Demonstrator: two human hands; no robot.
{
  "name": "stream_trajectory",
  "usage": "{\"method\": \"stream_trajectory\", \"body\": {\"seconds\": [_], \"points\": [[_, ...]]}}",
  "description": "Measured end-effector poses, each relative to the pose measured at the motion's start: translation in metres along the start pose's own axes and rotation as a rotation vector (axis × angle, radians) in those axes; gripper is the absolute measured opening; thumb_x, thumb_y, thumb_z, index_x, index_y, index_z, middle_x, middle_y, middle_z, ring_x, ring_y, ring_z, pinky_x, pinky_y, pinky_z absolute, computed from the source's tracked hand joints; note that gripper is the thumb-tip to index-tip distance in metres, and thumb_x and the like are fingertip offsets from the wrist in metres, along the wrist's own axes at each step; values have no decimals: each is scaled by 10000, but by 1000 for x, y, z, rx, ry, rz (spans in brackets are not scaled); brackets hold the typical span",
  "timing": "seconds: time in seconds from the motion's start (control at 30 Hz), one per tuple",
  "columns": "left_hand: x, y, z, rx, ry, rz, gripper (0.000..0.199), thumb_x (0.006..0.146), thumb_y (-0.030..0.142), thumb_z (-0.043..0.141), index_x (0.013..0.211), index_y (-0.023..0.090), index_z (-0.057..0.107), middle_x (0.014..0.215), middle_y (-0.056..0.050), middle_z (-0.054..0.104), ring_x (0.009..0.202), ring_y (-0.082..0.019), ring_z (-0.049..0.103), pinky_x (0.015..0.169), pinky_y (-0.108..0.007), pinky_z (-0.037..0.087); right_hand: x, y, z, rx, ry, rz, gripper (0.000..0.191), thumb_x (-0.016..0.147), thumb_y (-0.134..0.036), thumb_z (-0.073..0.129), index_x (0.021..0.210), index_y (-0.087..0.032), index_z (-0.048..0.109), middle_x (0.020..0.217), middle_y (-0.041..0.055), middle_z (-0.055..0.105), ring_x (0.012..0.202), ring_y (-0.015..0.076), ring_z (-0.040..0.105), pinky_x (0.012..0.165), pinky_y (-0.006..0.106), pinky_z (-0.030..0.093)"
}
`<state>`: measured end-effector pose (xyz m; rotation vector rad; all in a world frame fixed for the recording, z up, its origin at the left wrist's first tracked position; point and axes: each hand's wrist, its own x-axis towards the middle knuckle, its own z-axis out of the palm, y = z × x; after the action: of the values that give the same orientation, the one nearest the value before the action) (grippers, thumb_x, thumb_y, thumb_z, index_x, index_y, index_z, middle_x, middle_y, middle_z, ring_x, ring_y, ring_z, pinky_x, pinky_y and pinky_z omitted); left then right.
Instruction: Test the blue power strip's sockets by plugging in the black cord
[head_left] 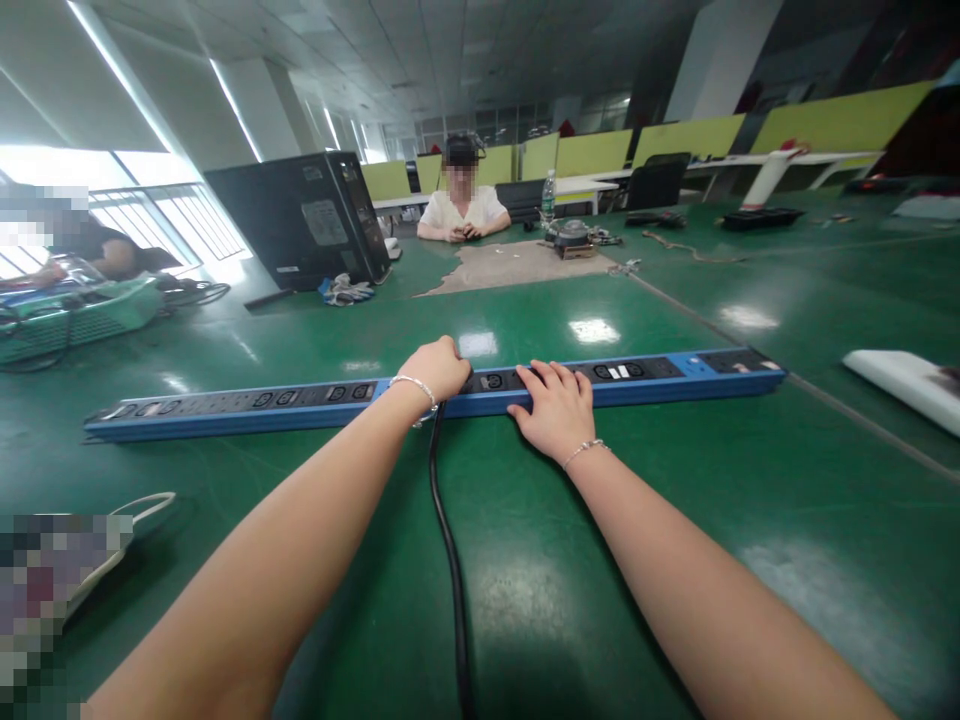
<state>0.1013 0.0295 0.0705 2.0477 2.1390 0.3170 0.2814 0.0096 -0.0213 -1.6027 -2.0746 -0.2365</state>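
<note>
One green table fills nearly the whole view, running out toward twelve o'clock, where a seated person works at its far end. On it, largest first: a black case at eleven o'clock, then the long blue power strip straight ahead of both hands. Its long axis lies crosswise, from nine o'clock to three o'clock, with the right end a little farther away.

The left hand is curled into a loose fist on top of the strip near its middle, just where a black cable meets it and trails back toward six o'clock; whether the fingers grip a plug I cannot tell. The right hand lies open and flat, fingers spread over the strip's near edge, pressing rather than holding. Both hands touch the strip, the left slightly farther forward.

A white object sits at three o'clock, well apart, and a green basket at ten o'clock.
</note>
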Motion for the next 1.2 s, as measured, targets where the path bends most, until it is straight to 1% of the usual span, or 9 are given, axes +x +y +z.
{"method": "stream_trajectory", "body": {"seconds": [0.1,0.23,0.37,0.57,0.7,0.9,1.1,1.2], "points": [[2,2,4,64,23,-5,304,791,339,438,1013,172,561,1009,-154,691,944,-256,642,776,-348,473,0,0,0,8,7,0,509,807,-426,558,1287,-264,510,1373,49,483,1272,271,348,1050,482,169],[4,4,5,94,1,-14,332,791,343,428,1049,172,547,1075,-182,667,976,-284,632,786,-376,469,0,0,0,11,5,5,513,801,-425,567,1286,-266,512,1370,42,486,1272,268,349,1050,480,173],[3,2,4,89,0,-22,340,792,348,420,1053,170,548,1068,-177,670,974,-279,633,783,-370,471,0,0,0,14,7,7,517,796,-420,575,1286,-266,513,1373,41,484,1273,268,348,1051,479,173],[-2,0,3,96,18,-33,351,786,356,418,1042,162,559,1045,-190,672,961,-304,636,773,-393,480,0,-1,0,6,10,14,501,804,-411,560,1283,-269,517,1375,46,482,1270,270,355,1049,482,174],[2,7,3,95,2,-27,363,777,326,422,1070,160,559,1066,-189,666,978,-297,634,782,-385,483,0,-1,0,6,14,13,501,804,-409,563,1283,-269,518,1373,47,484,1268,274,356,1046,485,176],[5,20,5,153,-76,-54,436,760,289,446,1163,144,522,1116,-199,647,1025,-273,624,819,-356,484,1,0,1,14,12,9,512,792,-407,584,1279,-264,520,1362,49,495,1265,276,361,1046,491,178],[-1,21,10,163,-56,-55,415,761,305,471,1149,169,525,1092,-183,655,1010,-272,630,814,-357,488,1,-1,1,24,21,1,510,787,-394,594,1271,-248,527,1359,62,498,1261,284,366,1041,498,186],[-5,23,16,184,-13,-39,370,783,283,440,1129,182,525,1038,-173,672,969,-268,645,791,-364,492,1,-2,1,24,27,0,502,790,-382,591,1266,-236,529,1353,75,501,1257,290,369,1037,504,188]]}}
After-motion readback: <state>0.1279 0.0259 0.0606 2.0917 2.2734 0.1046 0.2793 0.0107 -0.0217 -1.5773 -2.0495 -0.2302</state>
